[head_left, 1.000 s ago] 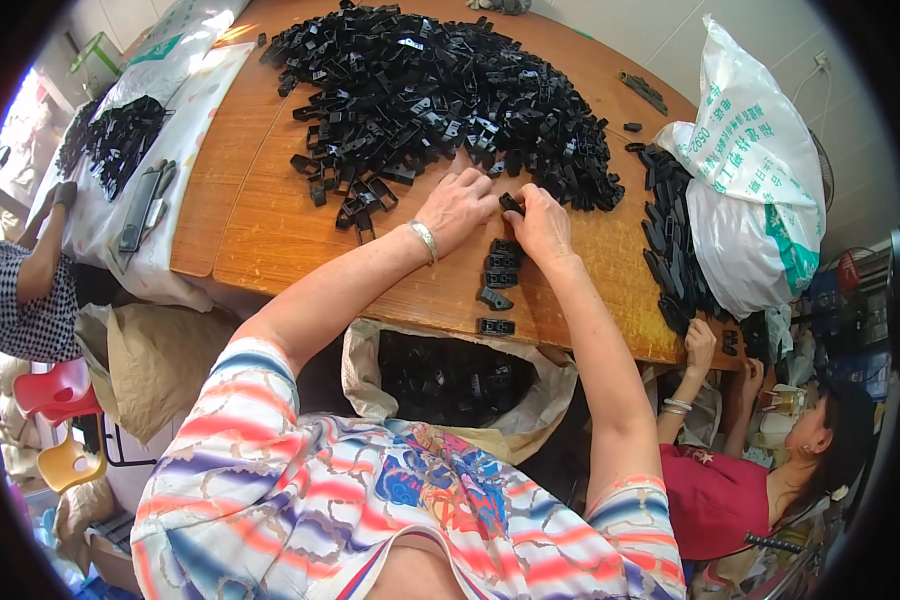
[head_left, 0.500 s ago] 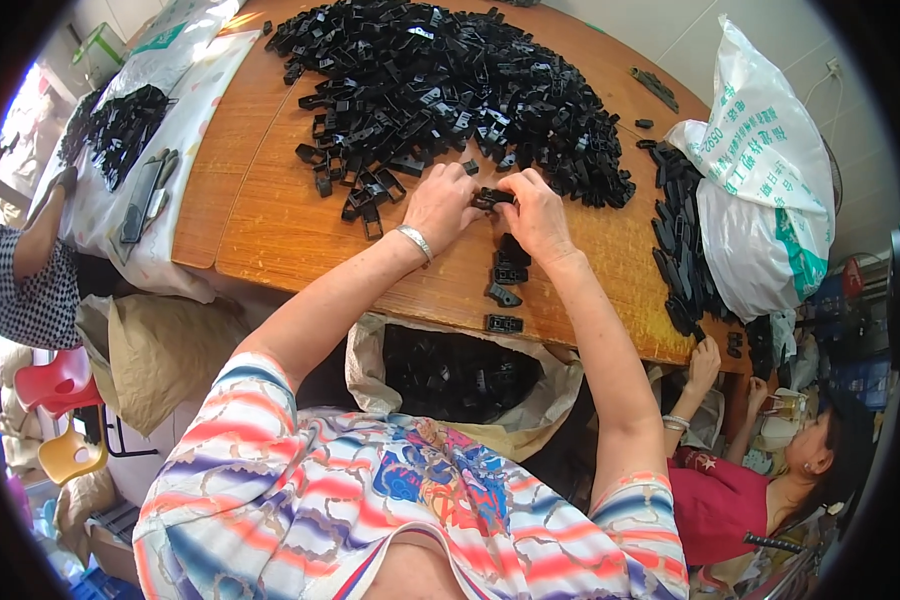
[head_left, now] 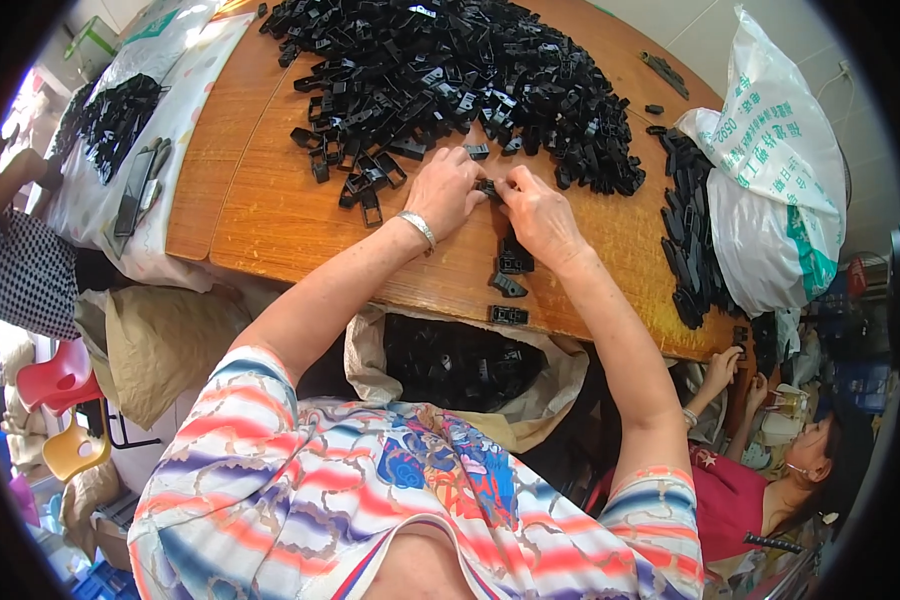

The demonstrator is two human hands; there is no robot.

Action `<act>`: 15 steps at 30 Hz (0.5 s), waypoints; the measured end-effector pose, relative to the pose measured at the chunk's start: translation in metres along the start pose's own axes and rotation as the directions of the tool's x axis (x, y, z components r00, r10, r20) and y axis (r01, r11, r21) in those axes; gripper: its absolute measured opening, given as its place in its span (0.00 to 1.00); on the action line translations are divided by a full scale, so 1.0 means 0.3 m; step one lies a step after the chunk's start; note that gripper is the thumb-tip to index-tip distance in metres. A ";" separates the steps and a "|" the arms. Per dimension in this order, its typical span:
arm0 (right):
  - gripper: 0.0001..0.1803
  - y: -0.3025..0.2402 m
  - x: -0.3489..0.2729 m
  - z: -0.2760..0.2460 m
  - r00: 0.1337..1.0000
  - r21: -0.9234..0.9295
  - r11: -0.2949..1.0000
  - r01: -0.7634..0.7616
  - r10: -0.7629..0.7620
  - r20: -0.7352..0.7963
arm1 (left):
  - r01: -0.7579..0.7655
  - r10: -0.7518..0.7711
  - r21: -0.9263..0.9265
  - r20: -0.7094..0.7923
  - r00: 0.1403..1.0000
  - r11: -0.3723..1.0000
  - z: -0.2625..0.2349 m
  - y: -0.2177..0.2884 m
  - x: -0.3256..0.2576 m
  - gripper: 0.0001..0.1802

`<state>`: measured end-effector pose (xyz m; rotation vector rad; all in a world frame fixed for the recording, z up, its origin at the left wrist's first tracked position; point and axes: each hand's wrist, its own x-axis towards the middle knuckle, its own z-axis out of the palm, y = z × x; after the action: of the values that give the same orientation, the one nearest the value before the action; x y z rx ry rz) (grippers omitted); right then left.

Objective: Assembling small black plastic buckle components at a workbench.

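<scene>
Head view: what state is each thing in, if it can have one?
Left hand: closed on a part
Right hand: pinching the same part
Part: held between both hands
Pile: loose, heaped on the table
Sack: open, black pieces inside
White bag: upright, pointed top
Bracelet: worn on the left wrist

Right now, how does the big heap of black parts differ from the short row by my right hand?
The heap holds a great many jumbled parts; the row has only a few, roughly lined up. The heap sprawls farther from you; the row sits nearer. Both are black, on the wooden table.
</scene>
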<state>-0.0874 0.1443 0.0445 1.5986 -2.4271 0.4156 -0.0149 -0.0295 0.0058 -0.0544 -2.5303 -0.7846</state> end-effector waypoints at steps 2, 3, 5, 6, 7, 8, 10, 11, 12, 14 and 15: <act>0.14 0.010 -0.007 -0.005 0.999 0.011 1.000 -0.010 0.010 -0.030 | -0.014 0.014 0.008 0.008 1.000 1.000 0.004 0.003 -0.001 0.13; 0.15 0.018 -0.006 -0.008 0.999 0.082 0.996 -0.036 0.037 -0.006 | -0.023 0.023 0.011 0.007 1.000 1.000 0.003 0.003 -0.005 0.13; 0.17 0.043 -0.018 -0.027 0.993 0.145 0.984 -0.105 0.095 0.071 | -0.013 0.013 -0.007 0.064 0.998 1.000 -0.013 0.009 -0.001 0.11; 0.17 0.054 -0.042 -0.025 0.991 0.145 0.982 -0.121 0.112 0.071 | -0.008 0.018 -0.083 0.128 0.992 0.997 -0.016 0.015 -0.008 0.12; 0.15 0.061 -0.068 -0.021 0.988 0.251 0.955 -0.155 0.150 0.038 | 0.007 0.023 -0.154 0.188 0.982 0.988 -0.015 0.023 -0.019 0.12; 0.14 0.068 -0.097 -0.013 0.981 0.356 0.916 -0.186 0.195 0.012 | -0.025 0.057 -0.174 0.181 0.982 0.984 -0.004 0.040 -0.033 0.12; 0.16 0.062 -0.146 0.002 0.968 0.417 0.889 -0.192 0.240 -0.067 | -0.101 0.120 -0.184 0.095 0.988 0.978 0.022 0.075 -0.053 0.13; 0.16 0.046 -0.166 0.011 0.959 0.463 0.869 -0.176 0.257 -0.119 | -0.127 0.146 -0.205 0.080 0.986 0.970 0.026 0.080 -0.062 0.13; 0.18 0.028 -0.187 0.026 0.946 0.523 0.829 -0.197 0.300 -0.120 | -0.098 0.121 -0.206 0.106 0.987 0.974 0.031 0.086 -0.079 0.13; 0.19 -0.018 -0.231 0.036 0.916 0.580 0.786 -0.215 0.368 -0.160 | -0.076 0.104 -0.211 0.123 0.987 0.974 0.025 0.115 -0.088 0.13; 0.19 -0.045 -0.259 0.044 0.883 0.628 0.748 -0.213 0.422 -0.203 | -0.069 0.102 -0.217 0.141 0.985 0.974 0.021 0.129 -0.108 0.13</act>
<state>-0.0448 0.2016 0.0088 1.1150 -2.4152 1.5114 0.0176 0.0097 0.0065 -0.3031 -2.5546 -1.0469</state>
